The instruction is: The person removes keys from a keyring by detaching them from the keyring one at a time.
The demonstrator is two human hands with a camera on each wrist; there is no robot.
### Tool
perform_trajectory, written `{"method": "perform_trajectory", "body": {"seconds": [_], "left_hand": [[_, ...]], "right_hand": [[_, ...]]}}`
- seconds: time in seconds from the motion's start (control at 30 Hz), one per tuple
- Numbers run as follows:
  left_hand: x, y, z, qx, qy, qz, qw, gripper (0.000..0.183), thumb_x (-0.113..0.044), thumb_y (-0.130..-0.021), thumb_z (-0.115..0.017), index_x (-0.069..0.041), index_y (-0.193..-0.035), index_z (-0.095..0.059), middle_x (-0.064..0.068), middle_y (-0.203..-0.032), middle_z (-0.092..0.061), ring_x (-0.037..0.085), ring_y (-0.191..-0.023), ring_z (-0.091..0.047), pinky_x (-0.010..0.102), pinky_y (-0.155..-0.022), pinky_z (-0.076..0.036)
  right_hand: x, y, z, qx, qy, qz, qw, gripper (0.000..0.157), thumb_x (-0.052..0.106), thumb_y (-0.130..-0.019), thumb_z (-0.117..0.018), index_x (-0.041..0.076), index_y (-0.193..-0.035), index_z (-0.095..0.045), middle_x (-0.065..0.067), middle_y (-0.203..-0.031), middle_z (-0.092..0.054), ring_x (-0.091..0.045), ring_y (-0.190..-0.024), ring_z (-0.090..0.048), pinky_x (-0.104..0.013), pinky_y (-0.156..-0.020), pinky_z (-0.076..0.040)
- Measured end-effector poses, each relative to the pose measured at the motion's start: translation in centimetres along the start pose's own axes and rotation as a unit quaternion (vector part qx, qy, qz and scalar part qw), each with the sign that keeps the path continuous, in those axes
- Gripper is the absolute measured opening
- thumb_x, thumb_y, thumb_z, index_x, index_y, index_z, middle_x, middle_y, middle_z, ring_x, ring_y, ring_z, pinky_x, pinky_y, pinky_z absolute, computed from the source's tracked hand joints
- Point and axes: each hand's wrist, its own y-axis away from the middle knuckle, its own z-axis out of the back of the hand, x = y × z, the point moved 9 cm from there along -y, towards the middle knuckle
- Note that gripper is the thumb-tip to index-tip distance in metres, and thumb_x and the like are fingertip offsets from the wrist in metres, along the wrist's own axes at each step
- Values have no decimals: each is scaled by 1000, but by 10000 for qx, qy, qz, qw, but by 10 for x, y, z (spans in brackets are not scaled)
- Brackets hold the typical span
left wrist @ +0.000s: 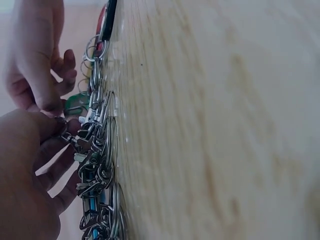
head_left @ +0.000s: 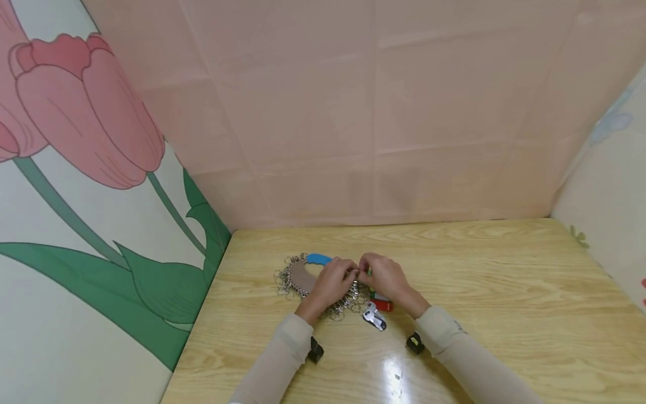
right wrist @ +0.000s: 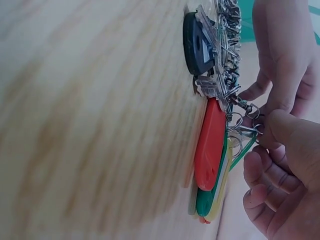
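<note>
A large round key holder with a brown band and a blue section lies on the table, its rim lined with metal clasps and rings. At its right side both hands meet, fingertips close together. My left hand pinches the ring end of a small metal clasp between thumb and finger. My right hand pinches a small split ring, beside a green tag. Below them hang a red key tag and a black-headed key.
Silver keys lie on the wood-grain table in front of the holder. More green and yellow tags are stacked beside the red one. A pink cloth wall stands behind the table, with a tulip-printed panel at the left.
</note>
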Motion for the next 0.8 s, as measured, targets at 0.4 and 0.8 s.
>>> {"method": "perform_trajectory", "body": {"seconds": [0.4,0.8], "left_hand": [[3,-2,-1,59,-26,36,10000,22,-23,-111,-59,-17,-115,-79,-4,-107,-77,11,-96,-61,27,-83,-51],[4,-2,-2,90,13,49,9999,23,-25,-112,-58,-17,-115,-79,-4,-104,-77,11,-93,-60,28,-81,-50]], "right_hand": [[3,-1,-1,162,65,289,9994,12,11,-89,-77,17,-90,-67,7,-85,-65,-5,-67,-54,-27,-59,-47],[8,2,-2,210,341,640,9971,15,12,-90,-80,18,-90,-65,9,-85,-64,-2,-64,-49,-22,-56,-43]]}}
